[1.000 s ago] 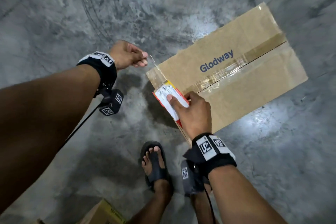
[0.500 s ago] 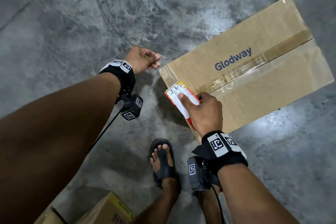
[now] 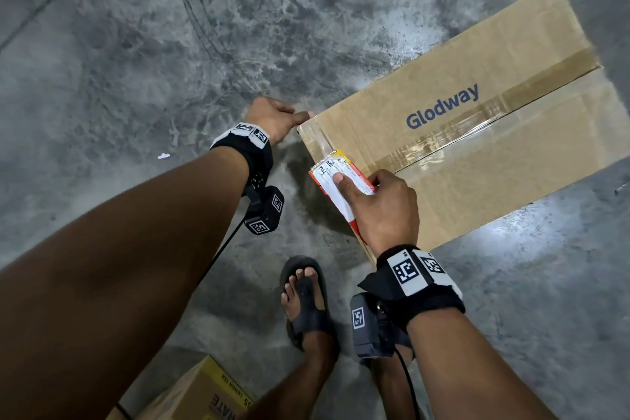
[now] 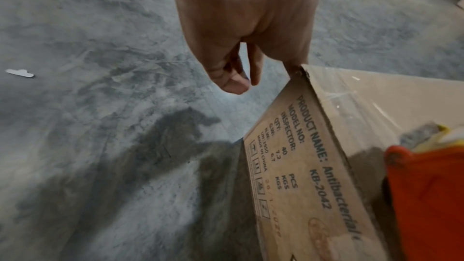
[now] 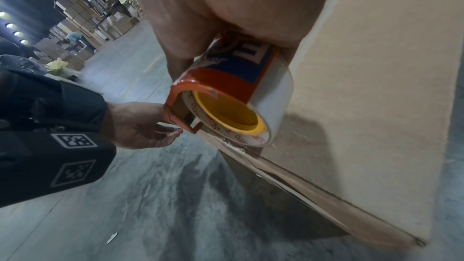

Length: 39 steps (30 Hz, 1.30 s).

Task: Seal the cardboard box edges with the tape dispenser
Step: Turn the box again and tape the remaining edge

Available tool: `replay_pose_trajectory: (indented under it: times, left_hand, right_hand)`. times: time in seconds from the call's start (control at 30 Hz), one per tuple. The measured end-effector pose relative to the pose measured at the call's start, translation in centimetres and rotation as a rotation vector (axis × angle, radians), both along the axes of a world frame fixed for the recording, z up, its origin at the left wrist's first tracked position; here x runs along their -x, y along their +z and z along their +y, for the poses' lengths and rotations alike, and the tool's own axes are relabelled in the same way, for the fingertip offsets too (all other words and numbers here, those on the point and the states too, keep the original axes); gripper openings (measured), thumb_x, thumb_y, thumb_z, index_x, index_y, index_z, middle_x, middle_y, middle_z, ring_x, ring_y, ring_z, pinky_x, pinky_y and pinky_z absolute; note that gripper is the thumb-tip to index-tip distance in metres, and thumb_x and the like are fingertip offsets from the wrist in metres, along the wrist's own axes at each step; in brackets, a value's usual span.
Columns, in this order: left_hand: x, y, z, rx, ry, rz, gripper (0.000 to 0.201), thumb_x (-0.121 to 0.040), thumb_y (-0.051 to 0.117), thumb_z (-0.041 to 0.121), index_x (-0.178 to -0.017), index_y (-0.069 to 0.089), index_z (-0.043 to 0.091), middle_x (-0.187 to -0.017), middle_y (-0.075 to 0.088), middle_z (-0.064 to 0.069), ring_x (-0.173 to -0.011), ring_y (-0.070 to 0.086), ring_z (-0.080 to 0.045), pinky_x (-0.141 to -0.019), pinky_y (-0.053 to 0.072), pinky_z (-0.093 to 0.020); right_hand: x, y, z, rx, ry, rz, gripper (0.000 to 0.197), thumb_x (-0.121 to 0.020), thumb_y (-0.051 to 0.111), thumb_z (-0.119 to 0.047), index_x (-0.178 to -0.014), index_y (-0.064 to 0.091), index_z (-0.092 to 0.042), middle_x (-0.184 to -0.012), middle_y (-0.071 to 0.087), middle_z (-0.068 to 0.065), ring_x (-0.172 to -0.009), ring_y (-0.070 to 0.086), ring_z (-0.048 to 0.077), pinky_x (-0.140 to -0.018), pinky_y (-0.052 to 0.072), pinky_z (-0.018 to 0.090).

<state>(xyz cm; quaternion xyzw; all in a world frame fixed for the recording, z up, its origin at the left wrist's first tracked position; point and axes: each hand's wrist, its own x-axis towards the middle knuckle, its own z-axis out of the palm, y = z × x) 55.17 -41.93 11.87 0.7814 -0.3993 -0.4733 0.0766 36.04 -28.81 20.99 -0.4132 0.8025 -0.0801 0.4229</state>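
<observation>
A brown cardboard box point(image 3: 511, 187) printed "Glodway" lies on the concrete floor, with tape along its centre seam. My right hand point(image 3: 385, 211) grips a red tape dispenser point(image 3: 337, 174) against the box's near short edge; its roll has a yellow core point(image 5: 226, 110). Clear tape point(image 3: 315, 136) runs from the dispenser along that edge to the left corner. There my left hand point(image 3: 272, 116) presses its thumb on the tape end, while the other fingers point(image 4: 233, 78) hang loose beside the box's printed side point(image 4: 296, 166).
A second carton with yellow print point(image 3: 204, 395) sits near my left leg. My feet in black sandals point(image 3: 306, 300) stand just short of the box. A white scrap point(image 3: 163, 156) lies on the floor. Stacked cartons point(image 5: 83, 17) fill the far warehouse.
My left hand held the tape end pinched up off the corner; it has come down and now presses the end onto the corner. My right hand keeps the dispenser on the edge.
</observation>
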Motion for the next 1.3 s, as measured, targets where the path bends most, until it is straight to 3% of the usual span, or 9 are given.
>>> replay_pose_trajectory:
  times: [0.07, 0.2, 0.33, 0.4, 0.47, 0.6, 0.77, 1.03, 1.3]
  left_hand:
    - [-0.2, 0.2, 0.3, 0.039, -0.020, -0.040, 0.043, -0.078, 0.078, 0.045, -0.107, 0.071, 0.014, -0.096, 0.068, 0.004, -0.088, 0.065, -0.012, -0.078, 0.049, -0.016]
    - [0.7, 1.8, 1.5, 0.235, -0.039, 0.057, 0.046, -0.094, 0.051, 0.050, -0.084, 0.073, 0.011, -0.077, 0.072, -0.002, -0.068, 0.066, -0.012, -0.068, 0.053, -0.026]
    - [1.8, 3.3, 2.6, 0.124, -0.402, 0.002, 0.053, -0.102, 0.041, 0.044, -0.060, 0.043, 0.013, -0.054, 0.040, -0.002, -0.047, 0.038, -0.014, -0.052, 0.028, -0.030]
    - [1.8, 4.0, 2.3, 0.138, -0.517, -0.008, 0.048, -0.104, 0.038, 0.041, -0.065, 0.049, 0.015, -0.058, 0.050, -0.003, -0.053, 0.049, -0.015, -0.058, 0.034, -0.029]
    - [2.1, 4.4, 2.2, 0.180, -0.587, 0.009, 0.041, -0.105, 0.036, 0.037, -0.095, 0.067, 0.013, -0.087, 0.071, -0.013, -0.086, 0.068, -0.026, -0.074, 0.043, -0.028]
    - [3.5, 4.0, 2.8, 0.176, -0.641, -0.026, 0.043, -0.105, 0.037, 0.029, -0.137, 0.050, 0.003, -0.128, 0.063, -0.021, -0.120, 0.057, -0.036, -0.098, 0.044, -0.035]
    - [3.0, 2.8, 2.8, 0.228, -0.612, -0.087, 0.027, -0.100, 0.049, 0.029, -0.113, 0.063, 0.009, -0.087, 0.071, -0.016, -0.084, 0.066, -0.033, -0.078, 0.054, -0.042]
    - [3.1, 2.4, 3.3, 0.261, -0.469, -0.031, 0.041, -0.099, 0.056, 0.028, -0.135, 0.058, 0.009, -0.139, 0.058, -0.007, -0.128, 0.056, -0.016, -0.098, 0.033, -0.009]
    - [3.2, 2.4, 3.8, 0.267, -0.417, -0.020, 0.044, -0.098, 0.056, 0.032, -0.138, 0.055, 0.013, -0.141, 0.055, -0.004, -0.130, 0.054, -0.016, -0.111, 0.040, -0.027]
  right_hand:
    - [-0.1, 0.0, 0.2, 0.001, -0.004, -0.001, 0.054, -0.077, 0.064, -0.071, -0.077, 0.062, -0.017, -0.083, 0.073, 0.006, -0.083, 0.065, 0.033, -0.068, 0.053, 0.040]
    - [-0.4, 0.1, 0.1, -0.006, -0.006, 0.002, 0.055, -0.077, 0.064, -0.071, -0.078, 0.063, -0.016, -0.083, 0.072, 0.008, -0.083, 0.065, 0.035, -0.067, 0.051, 0.039]
    - [-0.5, 0.2, -0.2, -0.031, -0.004, 0.000, 0.055, -0.078, 0.064, -0.070, -0.080, 0.063, -0.016, -0.085, 0.072, 0.008, -0.084, 0.065, 0.035, -0.066, 0.048, 0.037]
    - [-0.5, 0.3, -0.4, -0.039, -0.001, 0.007, 0.055, -0.078, 0.064, -0.070, -0.081, 0.064, -0.016, -0.086, 0.072, 0.008, -0.085, 0.065, 0.036, -0.067, 0.049, 0.037]
    - [-0.6, 0.4, -0.5, -0.045, 0.004, 0.017, 0.055, -0.078, 0.063, -0.070, -0.082, 0.065, -0.016, -0.088, 0.072, 0.010, -0.086, 0.065, 0.036, -0.069, 0.050, 0.038]
    - [-0.7, 0.5, -0.3, -0.053, 0.011, 0.022, 0.055, -0.080, 0.062, -0.068, -0.089, 0.065, -0.014, -0.093, 0.071, 0.012, -0.090, 0.064, 0.037, -0.072, 0.051, 0.040]
    - [-0.5, 0.4, 0.0, -0.055, 0.017, 0.012, 0.057, -0.082, 0.061, -0.067, -0.094, 0.065, -0.012, -0.099, 0.070, 0.015, -0.095, 0.062, 0.039, -0.074, 0.047, 0.040]
    - [2.3, 1.6, 3.0, -0.083, -0.015, -0.036, 0.055, -0.082, 0.060, -0.069, -0.088, 0.064, -0.014, -0.092, 0.069, 0.013, -0.093, 0.058, 0.036, -0.070, 0.043, 0.038]
    - [6.2, 2.6, 10.1, -0.126, -0.017, 0.055, 0.059, -0.076, 0.055, -0.077, -0.079, 0.057, -0.018, -0.083, 0.069, 0.010, -0.083, 0.063, 0.036, -0.068, 0.054, 0.041]
